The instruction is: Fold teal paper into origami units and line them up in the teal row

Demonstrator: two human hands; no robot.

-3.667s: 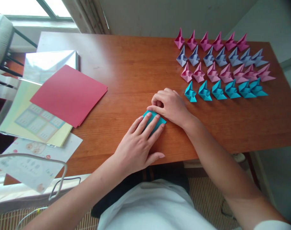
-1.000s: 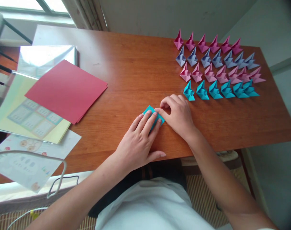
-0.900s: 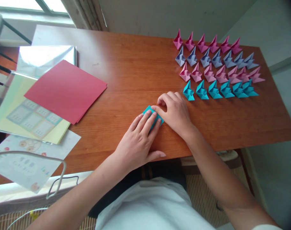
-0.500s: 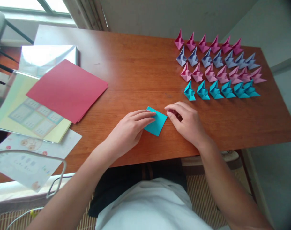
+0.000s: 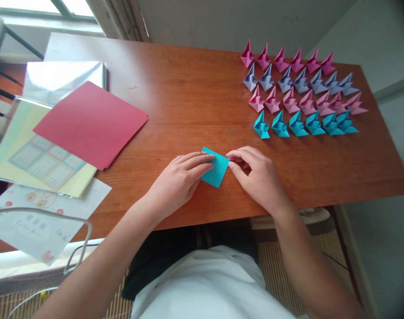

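Note:
A small turquoise square of folded origami paper [image 5: 218, 170] lies on the table in front of me. My left hand [image 5: 188, 173] holds its left side, fingers laid over the top and pressing it down; the thumb is hidden. At the paper's right corner, my right hand [image 5: 253, 175] has thumb and index finger pinched together on the tip. To the upper right stand rows of folded paper pieces with pointed tips: magenta [image 5: 280, 60], lavender [image 5: 285, 79], pink [image 5: 290, 101] and, nearest my right hand, turquoise [image 5: 297, 125].
Red paper sheets [image 5: 92, 124] lie at the left over a yellow packet [image 5: 16, 137] and a clear-covered stack [image 5: 64, 77]. A printed white sheet [image 5: 32, 230] hangs past the wooden table's [image 5: 182, 97] front edge, near a bent grey tube [image 5: 56, 213].
My right hand has moved slightly left and down, and its fingertips now meet the paper's right corner. The left hand stays on the paper. The whole view has shifted slightly.

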